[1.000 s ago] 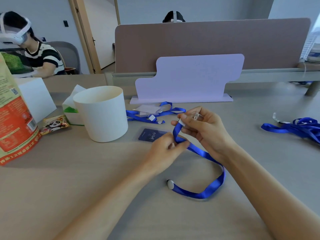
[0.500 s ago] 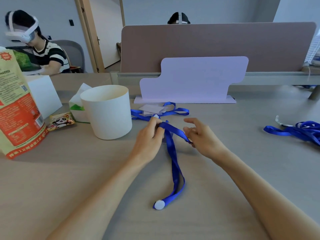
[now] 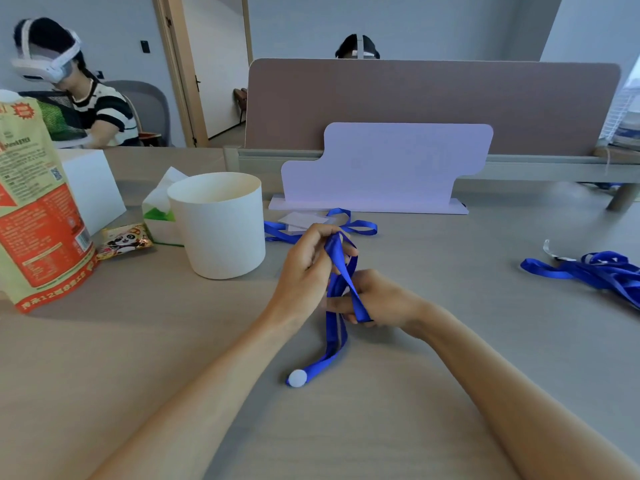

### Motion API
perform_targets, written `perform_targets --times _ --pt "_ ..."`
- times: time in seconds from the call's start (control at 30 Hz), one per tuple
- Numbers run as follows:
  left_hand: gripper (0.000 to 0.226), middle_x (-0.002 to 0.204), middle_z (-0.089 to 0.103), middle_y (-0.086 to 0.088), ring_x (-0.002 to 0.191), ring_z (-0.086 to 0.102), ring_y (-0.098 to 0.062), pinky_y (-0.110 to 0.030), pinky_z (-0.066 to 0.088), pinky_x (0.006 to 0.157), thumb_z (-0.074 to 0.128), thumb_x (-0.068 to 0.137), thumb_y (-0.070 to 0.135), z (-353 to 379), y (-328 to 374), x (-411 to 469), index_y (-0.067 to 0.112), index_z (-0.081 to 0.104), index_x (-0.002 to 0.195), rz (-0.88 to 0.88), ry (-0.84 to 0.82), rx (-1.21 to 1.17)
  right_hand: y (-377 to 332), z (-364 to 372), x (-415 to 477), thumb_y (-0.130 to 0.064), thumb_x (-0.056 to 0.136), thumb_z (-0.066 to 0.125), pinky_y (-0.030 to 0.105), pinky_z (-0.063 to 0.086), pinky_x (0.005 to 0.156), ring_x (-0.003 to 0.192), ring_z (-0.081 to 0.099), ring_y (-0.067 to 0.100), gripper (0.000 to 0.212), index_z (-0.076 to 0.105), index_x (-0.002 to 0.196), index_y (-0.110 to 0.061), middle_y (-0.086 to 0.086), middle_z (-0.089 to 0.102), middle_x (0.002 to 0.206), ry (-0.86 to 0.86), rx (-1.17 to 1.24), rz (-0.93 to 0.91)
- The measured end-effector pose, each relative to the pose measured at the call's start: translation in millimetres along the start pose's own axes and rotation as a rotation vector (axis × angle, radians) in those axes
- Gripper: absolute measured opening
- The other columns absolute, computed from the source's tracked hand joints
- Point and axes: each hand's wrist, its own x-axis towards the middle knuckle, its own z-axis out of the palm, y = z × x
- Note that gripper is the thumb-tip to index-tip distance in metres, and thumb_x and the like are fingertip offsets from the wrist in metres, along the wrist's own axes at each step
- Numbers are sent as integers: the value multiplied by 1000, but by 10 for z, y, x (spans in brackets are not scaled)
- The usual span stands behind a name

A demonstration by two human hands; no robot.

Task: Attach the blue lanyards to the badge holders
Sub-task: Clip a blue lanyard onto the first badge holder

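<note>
A blue lanyard (image 3: 333, 336) hangs doubled between both hands at the table's middle, its white round end (image 3: 297, 378) resting on the table nearer to me. My left hand (image 3: 306, 266) pinches the top of the ribbon. Just below it, my right hand (image 3: 379, 301) is closed around the ribbon's lower fold. The badge holder on this lanyard is hidden behind my hands. Behind them lies another lanyard (image 3: 356, 228) with a clear badge holder (image 3: 301, 220). A pile of loose blue lanyards (image 3: 595, 271) lies at the right edge.
A white cylindrical tub (image 3: 220, 225) stands left of my hands. Further left are a tissue box (image 3: 157, 211), a small snack packet (image 3: 124, 240), a white box (image 3: 91, 188) and a tall food bag (image 3: 34, 209). A pale lilac stand (image 3: 388, 168) and a desk divider (image 3: 433, 105) close the back.
Both hands have drawn together and folded the ribbon up. The right hand dropped below the left and closed on the ribbon. The white end slid closer to me.
</note>
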Motion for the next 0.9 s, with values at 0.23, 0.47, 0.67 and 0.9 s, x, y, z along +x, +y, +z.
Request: perform_targets --times 0.23,0.47,0.67,0.9 --pt "40 81 62 8 70 55 -2 -15 44 68 35 91 -9 -244 -53 123 26 55 89 -13 241 76 58 -140 10 -20 99 51 19 18 37 39 26 9 17 54 86 -9 -2 44 56 -10 154 65" --pt "30 86 64 7 72 51 1 -9 39 68 43 91 -4 -742 177 201 21 58 95 48 225 370 -382 -206 345 -26 105 39 20 20 42 45 23 9 24 52 88 -14 0 37 68 221 427 -43" --pt "44 92 59 12 78 50 1 -10 35 65 37 80 -10 -1410 687 653 19 60 104 156 255 662 -1429 -208 915 -17 103 35 22 24 49 53 28 12 26 52 84 -14 2 41 70 148 577 -142" --pt "42 114 59 -4 106 52 -27 -40 45 87 50 81 -5 -1835 654 1037 18 61 114 -78 151 924 -2012 -48 1542 -13 99 40 25 29 49 53 35 14 17 56 93 -8 6 46 70 199 368 -127"
